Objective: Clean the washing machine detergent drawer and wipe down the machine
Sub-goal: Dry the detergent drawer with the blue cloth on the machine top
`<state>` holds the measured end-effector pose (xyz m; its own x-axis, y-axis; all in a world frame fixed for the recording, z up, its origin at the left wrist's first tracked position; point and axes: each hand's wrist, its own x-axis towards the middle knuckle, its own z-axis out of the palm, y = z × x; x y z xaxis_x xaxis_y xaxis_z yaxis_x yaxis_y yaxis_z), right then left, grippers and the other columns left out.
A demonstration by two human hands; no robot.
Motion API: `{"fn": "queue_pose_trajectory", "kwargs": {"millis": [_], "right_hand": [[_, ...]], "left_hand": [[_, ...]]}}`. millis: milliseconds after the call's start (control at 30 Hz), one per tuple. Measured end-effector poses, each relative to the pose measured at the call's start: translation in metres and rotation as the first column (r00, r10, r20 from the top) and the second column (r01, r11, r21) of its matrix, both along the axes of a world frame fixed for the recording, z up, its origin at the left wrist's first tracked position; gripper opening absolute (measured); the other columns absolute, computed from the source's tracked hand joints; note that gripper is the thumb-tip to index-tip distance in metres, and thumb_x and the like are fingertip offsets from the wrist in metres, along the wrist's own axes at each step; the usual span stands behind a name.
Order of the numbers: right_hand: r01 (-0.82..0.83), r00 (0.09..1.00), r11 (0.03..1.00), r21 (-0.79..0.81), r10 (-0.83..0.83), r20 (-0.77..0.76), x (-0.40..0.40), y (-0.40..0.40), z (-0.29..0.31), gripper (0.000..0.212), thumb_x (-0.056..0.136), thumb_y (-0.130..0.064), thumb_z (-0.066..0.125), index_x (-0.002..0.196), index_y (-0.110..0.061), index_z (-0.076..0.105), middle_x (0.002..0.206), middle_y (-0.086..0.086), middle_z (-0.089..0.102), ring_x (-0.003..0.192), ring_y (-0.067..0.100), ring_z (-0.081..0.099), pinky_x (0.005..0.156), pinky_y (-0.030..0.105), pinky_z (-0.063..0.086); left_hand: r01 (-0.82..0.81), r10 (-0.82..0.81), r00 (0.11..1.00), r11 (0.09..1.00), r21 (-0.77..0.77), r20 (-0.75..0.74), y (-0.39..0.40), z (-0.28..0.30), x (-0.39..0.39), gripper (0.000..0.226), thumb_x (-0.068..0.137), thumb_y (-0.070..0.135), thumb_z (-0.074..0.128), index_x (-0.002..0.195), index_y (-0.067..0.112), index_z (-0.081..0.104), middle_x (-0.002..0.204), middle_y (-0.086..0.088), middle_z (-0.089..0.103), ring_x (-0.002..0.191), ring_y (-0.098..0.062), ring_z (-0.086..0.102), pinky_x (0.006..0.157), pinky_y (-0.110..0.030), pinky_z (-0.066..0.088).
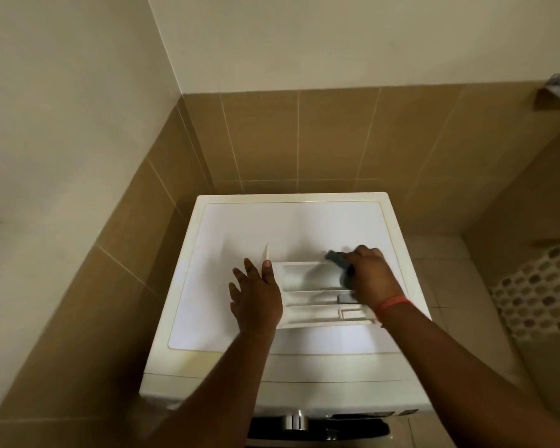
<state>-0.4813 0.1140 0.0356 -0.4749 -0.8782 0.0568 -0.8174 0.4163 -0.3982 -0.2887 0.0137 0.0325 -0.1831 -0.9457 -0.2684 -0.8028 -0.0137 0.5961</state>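
The detergent drawer [317,295] lies out of the machine on the white top of the washing machine [227,227], a little toward 4 o'clock of the top's middle, its front panel standing upright at the drawer's 9 o'clock end. The left hand [256,299] rests flat against that end with fingers spread, its grip open and closed on nothing, thumb touching the panel's base. The right hand [370,273] sits at the drawer's 2 o'clock corner, its grip closed on a blue-grey cloth [338,263] that presses into the far compartment. An orange band [393,303] circles the right wrist.

Bare top lies open from 9 through 12 o'clock of the drawer, right out to the raised cream rim. At 3 o'clock the drawer's end comes near the machine's side edge, beyond which the tiled floor [440,253] drops away. Brown wall tiles [304,137] close the machine in at 12 and 9 o'clock.

The right hand hides part of the cloth and the drawer's far corner. The machine's front is cut off at the lower edge, only a dark strip and a metal piece showing. At 3 o'clock a white perforated object [543,286] is cut by the frame; I cannot tell what it is. A small fixture [556,88] high on the wall is blurred.
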Motion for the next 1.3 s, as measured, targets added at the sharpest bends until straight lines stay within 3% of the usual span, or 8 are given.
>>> {"fn": "queue_pose_trajectory", "kwargs": {"millis": [200,367,500,667,900,1000,1133,1300], "right_hand": [[0.250,0.965,0.959,0.135,-0.259,0.051,0.003,-0.008,0.009,0.037,0.070,-0.007,0.078,0.106,-0.013,0.068,0.103,0.005,0.051,0.095,0.031,0.049,0.069,0.022,0.038],[0.202,0.976,0.976,0.081,-0.208,0.067,0.008,-0.010,0.008,0.042,0.078,0.007,0.063,0.112,-0.015,0.071,0.107,0.011,0.057,0.105,0.034,0.049,0.081,0.027,0.039],[0.295,0.953,0.948,0.117,-0.301,0.042,-0.012,-0.002,0.011,0.038,0.073,0.000,0.074,0.109,-0.012,0.071,0.109,0.014,0.057,0.105,0.037,0.050,0.084,0.029,0.042],[0.104,0.991,0.994,0.029,-0.106,0.076,0.024,-0.019,0.010,0.050,0.088,0.010,0.042,0.119,-0.019,0.068,0.110,0.012,0.055,0.102,0.035,0.048,0.086,0.027,0.037],[0.194,0.970,0.962,0.191,-0.217,0.107,-0.029,0.002,0.009,0.042,0.075,-0.016,0.080,0.116,-0.013,0.068,0.116,0.012,0.051,0.109,0.032,0.051,0.093,0.034,0.048],[0.250,0.961,0.952,0.178,-0.266,0.072,-0.019,-0.004,0.011,0.031,0.083,-0.011,0.072,0.114,-0.010,0.068,0.115,0.014,0.052,0.106,0.034,0.052,0.089,0.035,0.046],[0.068,0.988,0.988,-0.135,-0.048,0.149,0.034,-0.029,0.006,0.037,0.081,0.009,0.055,0.103,-0.015,0.073,0.093,0.014,0.057,0.090,0.034,0.056,0.079,0.036,0.047],[-0.188,0.923,0.970,-0.158,0.229,0.309,0.088,-0.039,0.005,0.035,0.095,-0.007,0.046,0.126,-0.017,0.058,0.121,0.006,0.055,0.107,0.024,0.056,0.088,0.027,0.048]], "left_hand": [[-0.008,0.008,1.000,1.000,0.029,-0.023,0.002,0.004,0.000,0.075,0.095,0.062,0.010,0.157,0.019,0.010,0.163,-0.014,0.010,0.149,-0.038,0.011,0.119,-0.051,0.016],[0.010,-0.010,0.999,1.000,0.010,-0.035,-0.001,-0.001,0.001,0.090,0.084,0.068,0.000,0.157,0.017,0.011,0.163,-0.015,0.012,0.150,-0.035,0.011,0.120,-0.048,0.014],[-0.013,0.014,0.998,1.000,0.013,-0.060,-0.001,-0.001,-0.001,0.080,0.092,0.063,0.009,0.157,0.017,0.013,0.162,-0.015,0.014,0.149,-0.037,0.014,0.120,-0.048,0.016],[-0.026,0.027,0.997,1.000,0.007,-0.072,-0.001,0.001,-0.002,0.081,0.091,0.063,0.011,0.157,0.017,0.015,0.163,-0.014,0.010,0.150,-0.037,0.010,0.120,-0.049,0.015],[-0.048,0.048,0.998,0.999,0.011,-0.030,0.002,0.006,-0.004,0.082,0.089,0.064,0.009,0.157,0.018,0.014,0.164,-0.013,0.006,0.150,-0.037,0.007,0.120,-0.051,0.015],[-0.050,0.051,0.998,0.999,0.020,-0.043,0.002,0.006,-0.005,0.078,0.092,0.062,0.010,0.157,0.018,0.015,0.164,-0.012,0.008,0.150,-0.035,0.007,0.120,-0.051,0.014],[-0.046,0.047,0.998,0.999,0.015,-0.032,0.002,0.009,-0.007,0.080,0.090,0.062,0.008,0.156,0.018,0.016,0.164,-0.011,0.008,0.151,-0.034,0.007,0.121,-0.051,0.013],[-0.042,0.044,0.999,0.998,0.048,-0.032,0.004,0.013,-0.008,0.086,0.084,0.067,0.004,0.157,0.022,0.012,0.165,-0.007,0.005,0.151,-0.032,0.004,0.121,-0.054,0.011]]}}
